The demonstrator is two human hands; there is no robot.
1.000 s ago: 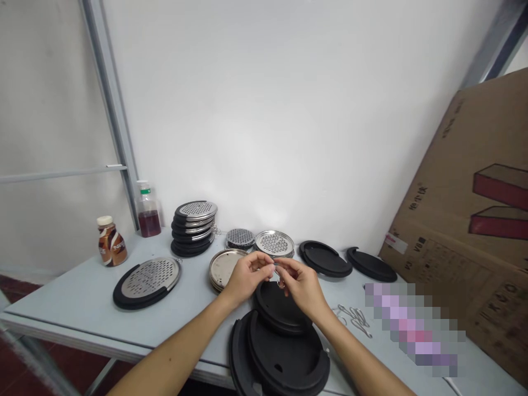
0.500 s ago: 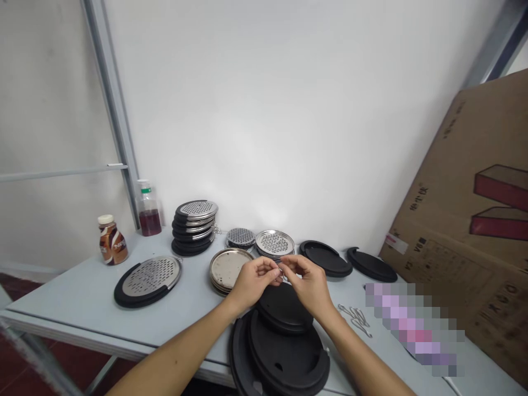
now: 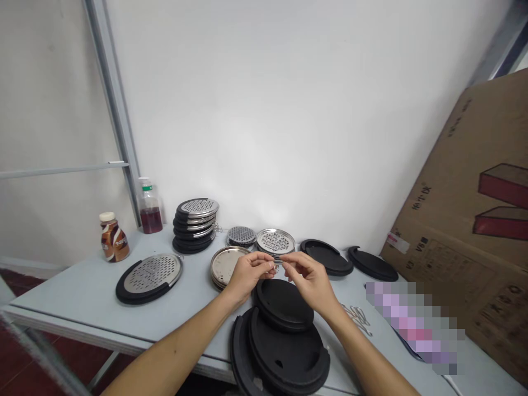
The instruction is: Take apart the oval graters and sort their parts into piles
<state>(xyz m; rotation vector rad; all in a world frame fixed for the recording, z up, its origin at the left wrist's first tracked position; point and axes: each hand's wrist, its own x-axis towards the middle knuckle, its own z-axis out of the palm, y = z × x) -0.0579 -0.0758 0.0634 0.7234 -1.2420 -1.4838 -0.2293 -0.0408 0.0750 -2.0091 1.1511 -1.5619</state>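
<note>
My left hand (image 3: 252,272) and my right hand (image 3: 308,276) meet above the black discs. Both pinch a small shiny metal wire piece (image 3: 277,268) between thumb and fingertips; its exact shape is mostly hidden. Just below them lies a round black lid-like disc (image 3: 284,305) on top of larger black discs (image 3: 289,357) at the table's front edge. Beside my right forearm is a small pile of bent metal wire hooks (image 3: 361,319). Behind my left hand stands a stack of shallow round metal plates (image 3: 226,264).
Along the wall stand a stack of black-rimmed perforated discs (image 3: 198,223), perforated metal discs (image 3: 275,241) and black rims (image 3: 328,258). A single perforated disc (image 3: 150,278) lies at left near a brown bottle (image 3: 113,239) and a bottle of red liquid (image 3: 150,212). A cardboard box (image 3: 466,220) leans at right.
My hands have stayed above the black discs and risen very slightly, fingertips still together around the small metal piece. The whole view has shifted a little.
</note>
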